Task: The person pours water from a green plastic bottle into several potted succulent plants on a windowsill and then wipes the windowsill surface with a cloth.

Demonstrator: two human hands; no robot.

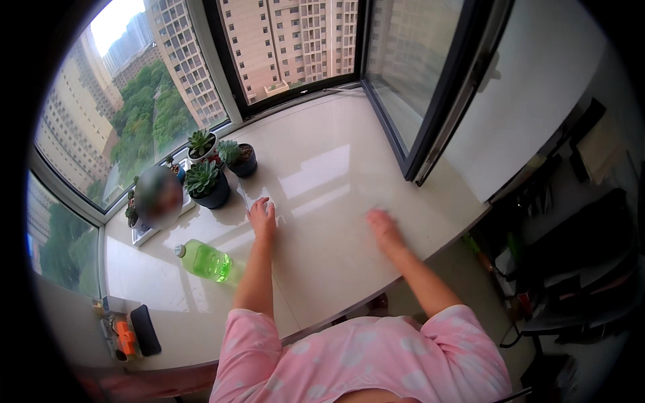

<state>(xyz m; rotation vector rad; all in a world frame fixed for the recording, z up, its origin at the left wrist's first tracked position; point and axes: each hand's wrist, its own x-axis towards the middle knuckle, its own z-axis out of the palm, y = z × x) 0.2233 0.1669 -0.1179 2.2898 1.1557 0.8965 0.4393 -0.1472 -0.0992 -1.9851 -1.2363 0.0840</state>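
My left hand [261,216] rests on the white counter beside the potted succulents, its fingers stretched out and apart. A thin whitish piece [246,193], perhaps a wipe or tissue, shows by its fingertips; its kind is not clear. Farther right, my right hand [384,230] hovers over or touches the counter, smeared by motion, so its fingers cannot be made out. Closest to my left hand stands a succulent in a dark pot [213,195]. Another dark-potted succulent [244,161] and one in a white pot [201,146] are behind it. A bottle of green liquid [205,260] is left of my left forearm.
A white tray [144,234] with small plants lies along the left window, partly behind a blurred round patch. A black phone-like slab [145,330] and an orange object [125,338] lie near left. The open window sash [420,101] juts over the counter's far right.
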